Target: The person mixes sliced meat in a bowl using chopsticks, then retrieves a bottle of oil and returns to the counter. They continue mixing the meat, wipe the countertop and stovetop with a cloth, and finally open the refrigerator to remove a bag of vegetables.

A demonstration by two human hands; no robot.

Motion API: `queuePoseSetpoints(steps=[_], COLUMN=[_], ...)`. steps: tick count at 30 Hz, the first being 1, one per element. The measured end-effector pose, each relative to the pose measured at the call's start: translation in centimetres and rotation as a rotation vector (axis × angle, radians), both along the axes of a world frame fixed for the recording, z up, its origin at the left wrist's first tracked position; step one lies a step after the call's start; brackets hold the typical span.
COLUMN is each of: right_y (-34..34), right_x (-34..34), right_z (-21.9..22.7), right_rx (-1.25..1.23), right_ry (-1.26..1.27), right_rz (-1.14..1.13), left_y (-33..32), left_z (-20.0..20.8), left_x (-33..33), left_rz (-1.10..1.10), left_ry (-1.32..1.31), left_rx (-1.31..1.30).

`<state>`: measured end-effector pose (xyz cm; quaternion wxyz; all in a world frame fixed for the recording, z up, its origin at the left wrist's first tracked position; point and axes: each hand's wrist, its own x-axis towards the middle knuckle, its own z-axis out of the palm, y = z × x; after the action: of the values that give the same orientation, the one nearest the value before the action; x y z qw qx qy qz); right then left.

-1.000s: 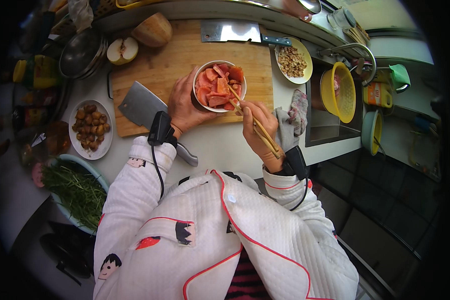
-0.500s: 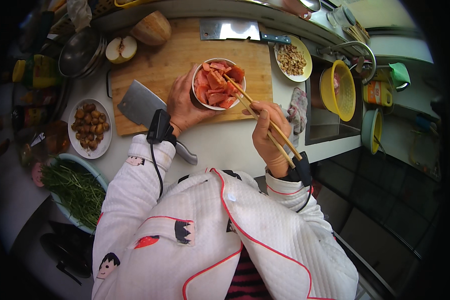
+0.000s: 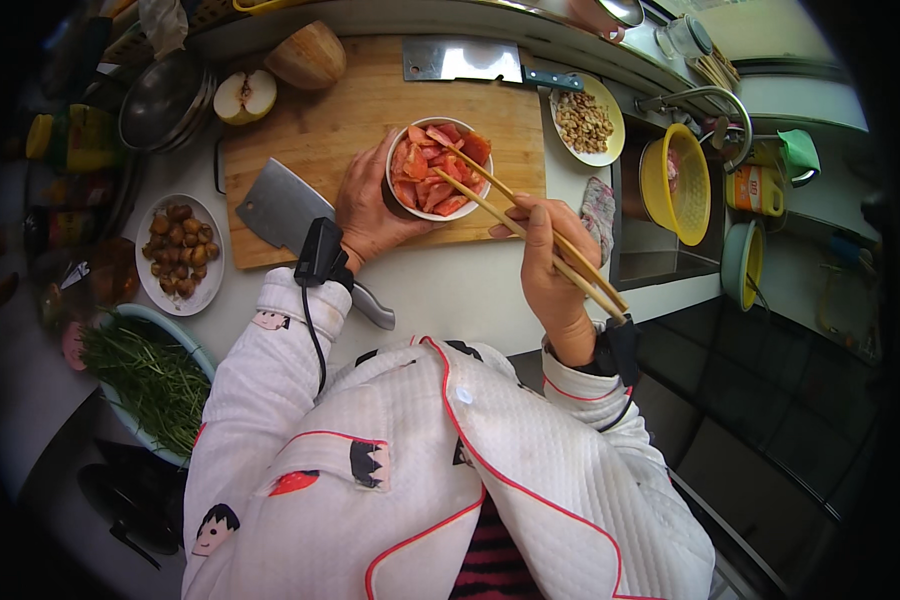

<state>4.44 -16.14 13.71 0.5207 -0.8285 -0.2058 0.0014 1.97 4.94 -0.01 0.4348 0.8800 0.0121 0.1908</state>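
Observation:
My left hand [image 3: 368, 205] is curled around the left side of a white bowl [image 3: 390, 182] above the near part of the wooden cutting board [image 3: 365, 95]. Chopped reddish-orange pieces [image 3: 432, 160], which look like tomato, fill it to the rim. A pair of wooden chopsticks [image 3: 570, 262] is gripped in my right hand [image 3: 553, 255], to the right of the bowl. Their tips are spread apart and rest among the pieces. Left of my left hand, a cleaver [image 3: 282, 207] lies across the board's edge, its handle partly hidden beneath my wrist.
A second cleaver [image 3: 460, 60] lies at the board's far edge, beside a plate of chopped bits [image 3: 583, 122]. A halved fruit [image 3: 244, 97] stands far left. Nearer are a plate of brown round pieces [image 3: 180, 255] and a basin of greens [image 3: 145, 380]. A yellow colander [image 3: 685, 195] sits over the sink.
My right hand has shifted a little to the right and nearer to me, and the chopstick tips have spread wider apart over the pieces. My left hand stays on the bowl.

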Motion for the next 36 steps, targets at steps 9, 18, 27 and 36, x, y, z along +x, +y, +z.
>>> queuePoseSetpoints(steps=[9, 18, 27, 36], right_y=[1.9, 0.8, -1.1, -1.2], right_x=[-1.4, -0.8, -1.2, -0.4], right_z=[-0.8, -2.8, 2.0, -0.1], right_rx=[0.036, -0.205, -0.14, -0.181], right_ry=[0.118, -0.231, -0.056, -0.075], right_rz=[-0.001, 0.237, 0.116, 0.058], left_y=[0.1, 0.0, -0.1, -0.3], left_z=[0.2, 0.3, 0.0, 0.1], left_x=[-0.2, 0.1, 0.0, -0.2], left_rz=[-0.009, -0.017, 0.01, 0.01], left_ry=[0.037, 0.017, 0.027, 0.064], left_rx=[-0.01, -0.025, -0.018, -0.033])
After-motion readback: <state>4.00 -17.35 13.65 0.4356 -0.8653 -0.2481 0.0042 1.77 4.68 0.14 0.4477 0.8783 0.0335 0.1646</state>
